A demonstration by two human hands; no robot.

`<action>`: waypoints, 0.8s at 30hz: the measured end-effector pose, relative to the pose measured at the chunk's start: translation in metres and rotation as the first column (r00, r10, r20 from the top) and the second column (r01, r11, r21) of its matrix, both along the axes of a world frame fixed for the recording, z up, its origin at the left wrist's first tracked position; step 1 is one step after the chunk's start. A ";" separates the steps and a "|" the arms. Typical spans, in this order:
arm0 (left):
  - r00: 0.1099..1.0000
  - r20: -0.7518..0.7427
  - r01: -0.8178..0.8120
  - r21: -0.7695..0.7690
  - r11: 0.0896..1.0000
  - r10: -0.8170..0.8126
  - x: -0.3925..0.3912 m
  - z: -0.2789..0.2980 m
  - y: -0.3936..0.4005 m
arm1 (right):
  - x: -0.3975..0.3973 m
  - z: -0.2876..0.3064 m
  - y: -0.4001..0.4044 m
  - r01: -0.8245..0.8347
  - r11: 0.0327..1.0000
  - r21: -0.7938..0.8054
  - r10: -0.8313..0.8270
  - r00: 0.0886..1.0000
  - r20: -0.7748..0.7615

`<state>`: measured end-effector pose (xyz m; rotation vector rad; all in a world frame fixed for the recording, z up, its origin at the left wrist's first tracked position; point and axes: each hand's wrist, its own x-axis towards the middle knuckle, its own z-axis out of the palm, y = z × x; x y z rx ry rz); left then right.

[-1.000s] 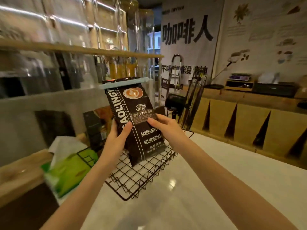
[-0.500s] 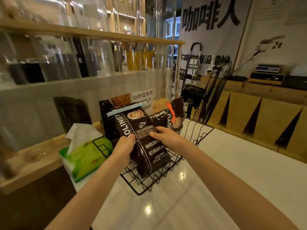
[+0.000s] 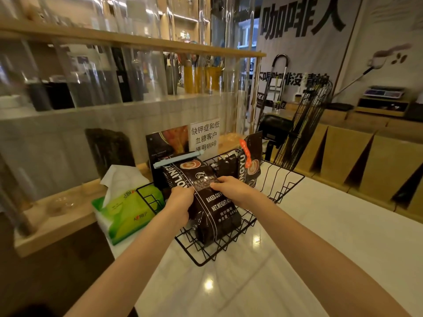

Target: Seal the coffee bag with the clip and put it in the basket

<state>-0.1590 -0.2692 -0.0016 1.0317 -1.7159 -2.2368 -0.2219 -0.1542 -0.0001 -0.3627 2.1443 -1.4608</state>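
Note:
A dark coffee bag (image 3: 214,209) with white lettering stands tilted inside the black wire basket (image 3: 285,186) on the white counter. A pale blue clip (image 3: 177,158) runs across the bag's folded top. My left hand (image 3: 180,203) grips the bag's left edge and my right hand (image 3: 231,189) grips its right edge. The bag's bottom rests on the basket's front wires. A second dark coffee bag (image 3: 250,161) with an orange clip (image 3: 245,154) leans in the basket's back part.
A green tissue pack (image 3: 127,209) lies just left of the basket. Behind it are a black menu card (image 3: 167,143), a white paper sign (image 3: 204,136) and a glass partition with shelves. Brown cartons (image 3: 366,156) line the counter's right edge.
Both hands have lowered the clipped bag from in front of the shelf down into the basket. My view has tilted down and moved closer.

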 end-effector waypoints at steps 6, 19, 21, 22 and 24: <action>0.995 0.066 0.092 -0.412 0.906 -0.071 0.000 -0.006 0.007 | 0.004 0.000 -0.006 0.059 0.986 0.158 -0.025 0.977 -0.212; 0.867 0.131 0.243 -0.953 0.180 -0.480 0.027 0.010 0.050 | 0.031 0.029 0.031 0.157 0.977 0.143 -0.066 0.865 -0.497; 0.848 0.050 0.194 -0.956 0.220 -0.528 0.024 0.019 0.065 | 0.044 0.040 0.055 0.206 0.975 0.083 -0.129 0.829 -0.544; 0.832 -0.007 0.160 -0.955 0.252 -0.554 0.023 0.025 0.073 | 0.052 0.045 0.069 0.233 0.972 0.038 -0.171 0.803 -0.571; 0.802 -0.073 0.114 -0.955 0.273 -0.592 0.021 0.036 0.090 | 0.070 0.056 0.096 0.315 0.942 -0.114 -0.316 0.723 -0.615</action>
